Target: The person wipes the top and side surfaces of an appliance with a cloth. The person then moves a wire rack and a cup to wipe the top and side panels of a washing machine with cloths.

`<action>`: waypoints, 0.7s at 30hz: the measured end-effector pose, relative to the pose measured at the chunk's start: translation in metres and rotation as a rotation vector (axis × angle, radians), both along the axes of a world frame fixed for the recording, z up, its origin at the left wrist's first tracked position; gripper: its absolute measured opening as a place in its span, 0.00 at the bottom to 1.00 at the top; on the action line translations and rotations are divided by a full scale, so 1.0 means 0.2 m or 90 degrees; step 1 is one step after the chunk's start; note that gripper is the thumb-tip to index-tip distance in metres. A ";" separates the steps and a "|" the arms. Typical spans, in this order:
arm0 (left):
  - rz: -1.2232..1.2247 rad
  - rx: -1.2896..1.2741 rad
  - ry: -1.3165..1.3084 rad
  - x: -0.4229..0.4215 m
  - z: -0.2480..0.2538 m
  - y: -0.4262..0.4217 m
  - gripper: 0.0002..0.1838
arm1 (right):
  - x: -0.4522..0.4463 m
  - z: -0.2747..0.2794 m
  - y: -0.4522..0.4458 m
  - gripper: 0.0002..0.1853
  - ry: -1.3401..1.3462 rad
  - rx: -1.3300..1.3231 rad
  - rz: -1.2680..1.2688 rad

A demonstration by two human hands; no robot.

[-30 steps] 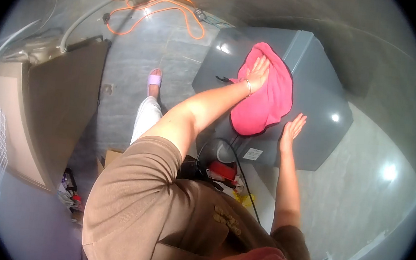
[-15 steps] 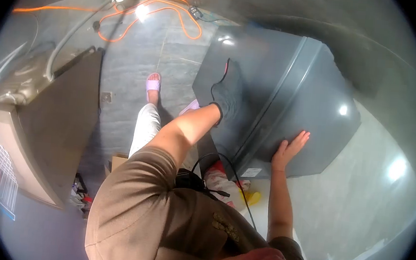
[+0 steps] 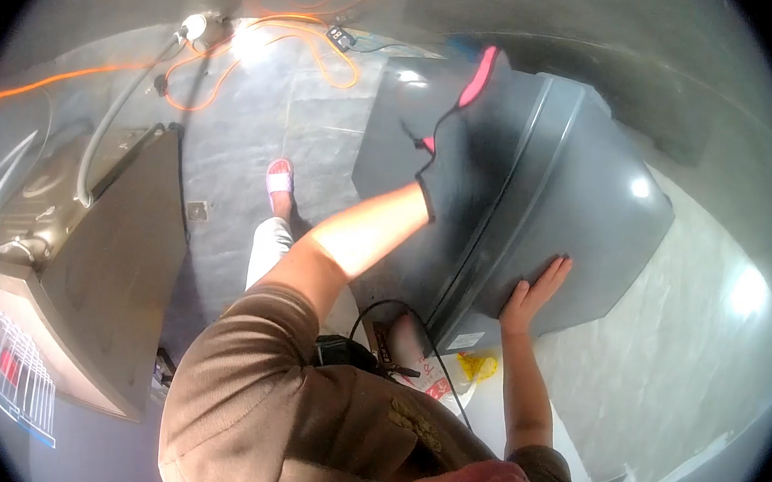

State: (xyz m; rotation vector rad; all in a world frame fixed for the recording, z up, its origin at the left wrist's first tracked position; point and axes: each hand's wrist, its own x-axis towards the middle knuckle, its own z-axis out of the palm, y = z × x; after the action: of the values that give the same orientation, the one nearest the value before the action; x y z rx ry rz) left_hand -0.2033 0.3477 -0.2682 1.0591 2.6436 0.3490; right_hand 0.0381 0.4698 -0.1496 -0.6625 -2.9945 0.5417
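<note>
A large grey box-shaped appliance (image 3: pixel 588 203), with a long seam and a white label (image 3: pixel 466 340), stands before me; it looks like a refrigerator. My right hand (image 3: pixel 534 296) rests palm down on its surface, fingers stretched out. Over its other section is my left hand (image 3: pixel 462 143), covered by what looks like a dark grey glove or mitt with pink and black trim. Motion blur and the covering hide those fingers. I cannot tell whether the left hand touches the appliance.
An orange cable (image 3: pixel 207 91) loops across the floor near a small device with a display (image 3: pixel 339 36). To the left are a brown-sided unit (image 3: pixel 116 274) and a white wire rack (image 3: pixel 22 375). A black cord (image 3: pixel 425 321) and yellow plastic (image 3: pixel 478 366) lie close to my body.
My covered left hand has swept farther up and right over the appliance, and more pink trim shows. My right hand stays on the surface, with its fingers slightly shifted. The view has moved slightly.
</note>
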 end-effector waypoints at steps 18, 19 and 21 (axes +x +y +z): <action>-0.070 -0.433 0.005 -0.26 -0.18 -0.22 0.32 | -0.07 0.21 -0.12 0.41 -0.024 0.039 -0.011; -0.110 -0.484 0.019 -0.23 -0.15 -0.24 0.32 | -0.07 0.22 -0.12 0.41 -0.029 0.038 -0.011; -0.149 -0.519 0.064 -0.15 -0.13 -0.28 0.34 | -0.08 0.24 -0.12 0.41 -0.037 0.038 -0.014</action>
State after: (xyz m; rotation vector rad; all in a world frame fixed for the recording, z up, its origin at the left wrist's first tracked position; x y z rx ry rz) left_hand -0.2327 0.2918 -0.2947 1.0642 2.3122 -0.7787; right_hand 0.0225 0.4460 -0.1015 -0.7188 -3.0402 0.4363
